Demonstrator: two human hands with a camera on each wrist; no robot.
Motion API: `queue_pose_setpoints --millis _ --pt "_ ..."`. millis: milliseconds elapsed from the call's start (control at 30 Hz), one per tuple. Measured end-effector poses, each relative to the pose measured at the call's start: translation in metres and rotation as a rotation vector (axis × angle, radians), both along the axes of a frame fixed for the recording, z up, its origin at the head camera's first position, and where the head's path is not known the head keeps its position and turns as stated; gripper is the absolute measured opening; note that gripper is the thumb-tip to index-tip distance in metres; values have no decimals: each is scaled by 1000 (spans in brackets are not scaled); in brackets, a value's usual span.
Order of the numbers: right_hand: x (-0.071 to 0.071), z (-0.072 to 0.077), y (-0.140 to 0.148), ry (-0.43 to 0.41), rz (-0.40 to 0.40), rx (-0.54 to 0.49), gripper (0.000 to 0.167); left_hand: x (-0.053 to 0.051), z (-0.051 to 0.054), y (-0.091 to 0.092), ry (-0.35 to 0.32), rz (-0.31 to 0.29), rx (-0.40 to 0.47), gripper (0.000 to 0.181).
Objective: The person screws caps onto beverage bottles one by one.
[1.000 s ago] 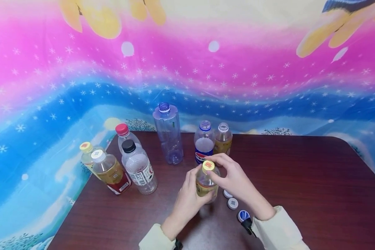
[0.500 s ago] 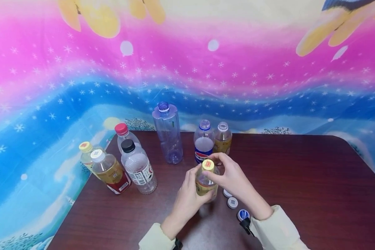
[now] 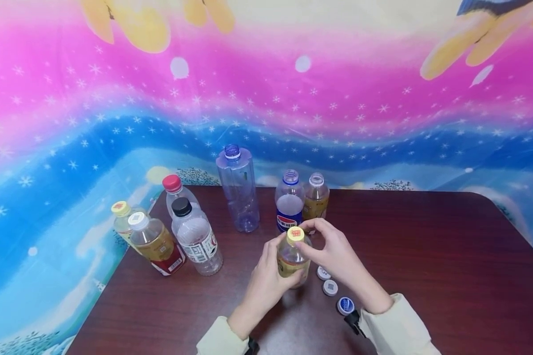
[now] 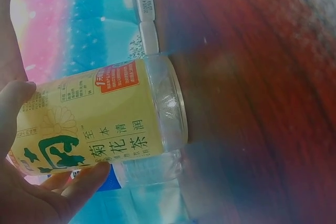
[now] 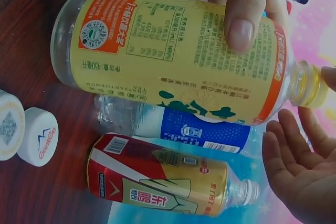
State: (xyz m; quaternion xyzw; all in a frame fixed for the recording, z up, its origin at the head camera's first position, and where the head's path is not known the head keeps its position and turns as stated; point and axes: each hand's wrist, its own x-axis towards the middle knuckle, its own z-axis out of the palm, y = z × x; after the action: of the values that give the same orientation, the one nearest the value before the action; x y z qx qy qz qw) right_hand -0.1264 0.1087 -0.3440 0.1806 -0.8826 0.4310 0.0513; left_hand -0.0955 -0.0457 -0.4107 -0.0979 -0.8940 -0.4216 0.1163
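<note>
On your worktop (image 3: 426, 256), four grouped bottles (image 3: 162, 246) stand left of your chrysanthemum tea bottle (image 5: 173, 56), a Pepsi bottle (image 3: 289, 204) behind, three caps (image 3: 330, 287) right.

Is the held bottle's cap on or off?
On: the yellow cap tops the held bottle, with the right hand pinching it. Whether loosened, cannot tell.

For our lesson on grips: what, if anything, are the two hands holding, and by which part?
One yellow-labelled bottle: the left hand grips it round its body, and the right hand pinches its yellow cap.
</note>
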Motion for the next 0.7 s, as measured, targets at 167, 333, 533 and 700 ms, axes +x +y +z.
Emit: queue_pose_setpoints --millis 167,333,533,700 --pt "0 -1 -3 44 60 -14 40 0 0 -1 -1 -14 -1 81" --pt "-1 0 -2 96 108 -5 37 0 0 -2 0 -18 -5 80" --pt "-3 -1 -1 79 90 -3 34 -1 0 -2 -4 -15 2 80" --pt "-3 -2 -3 48 79 -21 37 -1 0 -2 -7 -14 4 80"
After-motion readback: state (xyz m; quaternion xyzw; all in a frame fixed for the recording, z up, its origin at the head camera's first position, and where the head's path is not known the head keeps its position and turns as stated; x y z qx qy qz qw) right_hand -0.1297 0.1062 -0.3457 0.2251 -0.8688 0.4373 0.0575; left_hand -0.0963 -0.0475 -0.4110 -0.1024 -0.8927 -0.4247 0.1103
